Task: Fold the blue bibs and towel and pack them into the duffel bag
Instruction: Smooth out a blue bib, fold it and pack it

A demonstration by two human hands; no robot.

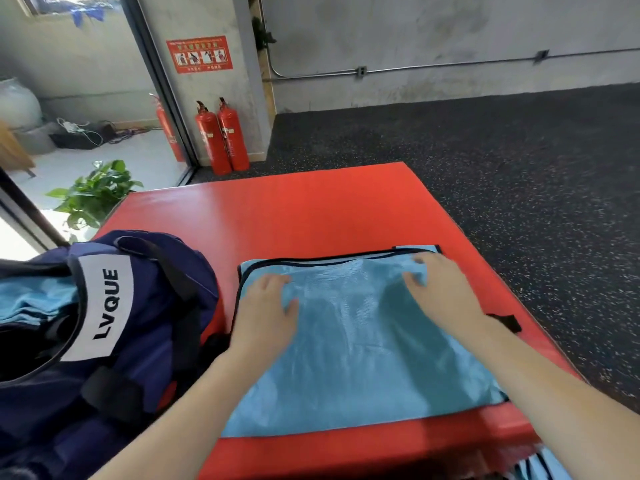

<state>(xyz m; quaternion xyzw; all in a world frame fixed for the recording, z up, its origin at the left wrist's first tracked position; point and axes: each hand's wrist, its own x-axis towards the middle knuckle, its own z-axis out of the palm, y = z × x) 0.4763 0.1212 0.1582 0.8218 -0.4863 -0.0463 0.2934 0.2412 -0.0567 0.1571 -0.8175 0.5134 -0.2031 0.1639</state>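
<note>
On the red mat (311, 209), both flat hands, left hand (265, 308) and right hand (445, 289), press the blue bib (356, 358); smooth outward before folding.

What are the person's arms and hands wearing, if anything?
Nothing that shows. Both forearms are bare right up to the bottom edge of the picture, with no sleeve in view. The left hand and right hand have no gloves, and no watch, bracelet or ring can be made out.
</note>
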